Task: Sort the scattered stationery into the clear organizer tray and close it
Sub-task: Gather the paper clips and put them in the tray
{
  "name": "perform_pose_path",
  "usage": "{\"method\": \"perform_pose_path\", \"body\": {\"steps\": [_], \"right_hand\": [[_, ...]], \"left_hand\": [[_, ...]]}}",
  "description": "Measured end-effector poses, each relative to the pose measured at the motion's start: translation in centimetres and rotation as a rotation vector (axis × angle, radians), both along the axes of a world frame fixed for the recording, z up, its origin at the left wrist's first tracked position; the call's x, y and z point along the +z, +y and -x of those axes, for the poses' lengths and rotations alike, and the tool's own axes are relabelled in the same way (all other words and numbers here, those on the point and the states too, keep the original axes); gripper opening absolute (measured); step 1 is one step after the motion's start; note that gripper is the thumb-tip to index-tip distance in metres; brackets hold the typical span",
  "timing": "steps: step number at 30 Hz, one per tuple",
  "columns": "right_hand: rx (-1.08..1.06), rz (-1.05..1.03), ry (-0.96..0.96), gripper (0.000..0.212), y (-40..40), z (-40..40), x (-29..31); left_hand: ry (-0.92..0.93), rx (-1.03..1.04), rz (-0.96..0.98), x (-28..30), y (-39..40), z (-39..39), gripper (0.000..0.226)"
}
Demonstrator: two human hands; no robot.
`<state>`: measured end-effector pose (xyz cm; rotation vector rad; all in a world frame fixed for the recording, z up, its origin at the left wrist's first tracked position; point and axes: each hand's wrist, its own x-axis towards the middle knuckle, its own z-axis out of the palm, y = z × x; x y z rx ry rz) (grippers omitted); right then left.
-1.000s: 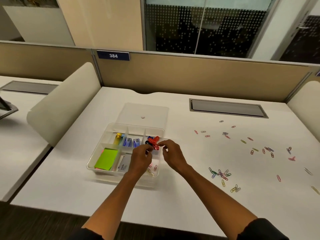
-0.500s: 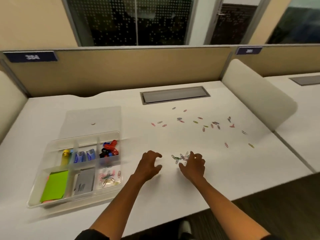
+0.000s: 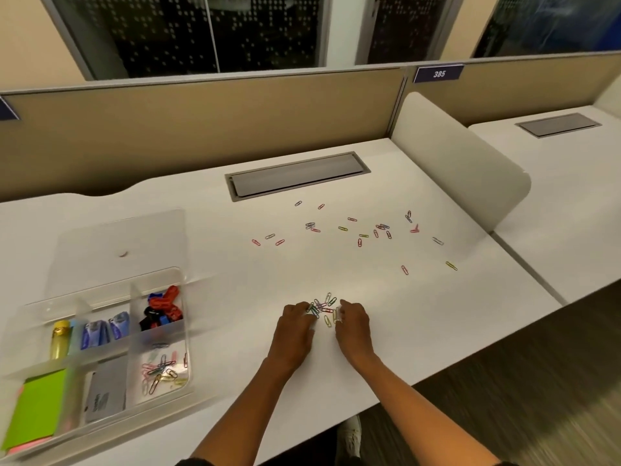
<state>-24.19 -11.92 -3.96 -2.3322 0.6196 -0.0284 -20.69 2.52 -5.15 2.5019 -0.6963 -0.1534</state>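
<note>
A small pile of coloured paper clips (image 3: 323, 309) lies on the white desk (image 3: 235, 297) near its front edge. My left hand (image 3: 294, 329) and my right hand (image 3: 353, 327) close in on the pile from either side, fingers curled onto the clips. Several more paper clips (image 3: 361, 230) are scattered farther back. At the left stands the clear organizer tray (image 3: 185, 326), uncovered. It holds binder clips (image 3: 163, 307), paper clips (image 3: 160, 368), blue staple boxes (image 3: 104, 331), a yellow highlighter (image 3: 60, 338), green sticky notes (image 3: 37, 405) and a grey box (image 3: 106, 388). Its clear lid (image 3: 117, 243) lies flat behind it.
A grey cable hatch (image 3: 297, 174) is set into the desk at the back, before a tan partition (image 3: 201, 129). A rounded white divider (image 3: 460, 173) bounds the desk on the right. The front edge runs just below my wrists; a shoe (image 3: 349, 432) shows on the floor.
My hands left the tray's binder clips and moved right to the pile near the front edge. They have closed in on it, and the view swung right.
</note>
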Motion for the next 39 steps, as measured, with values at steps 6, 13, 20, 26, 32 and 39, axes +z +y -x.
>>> {"method": "perform_pose_path", "body": {"steps": [6, 13, 20, 26, 32, 39], "right_hand": [[0.195, -0.044, -0.054, 0.050, -2.3, -2.5, 0.2], [0.814, 0.183, 0.121, 0.074, -5.2, -3.0, 0.0], [0.627, 0.282, 0.019, 0.018, -4.1, -3.0, -1.2], [0.554, 0.301, -0.016, 0.013, -3.5, -3.0, -1.2], [0.569, 0.347, 0.046, 0.019, -3.4, -4.5, -0.5], [0.454, 0.146, 0.075, 0.014, -3.7, -5.6, 0.4]], "left_hand": [[0.077, 0.011, 0.090, 0.1, -1.1, -1.3, 0.047], [0.067, 0.039, 0.104, -0.5, -2.3, -1.2, 0.047], [0.217, 0.226, 0.160, -0.2, -4.3, -1.8, 0.010], [0.146, 0.190, 0.048, -0.1, -4.4, -2.6, 0.012], [0.100, 0.131, -0.013, 0.4, -4.4, -3.0, 0.016], [0.148, 0.135, 0.037, 0.8, -3.6, -3.5, 0.017]]}}
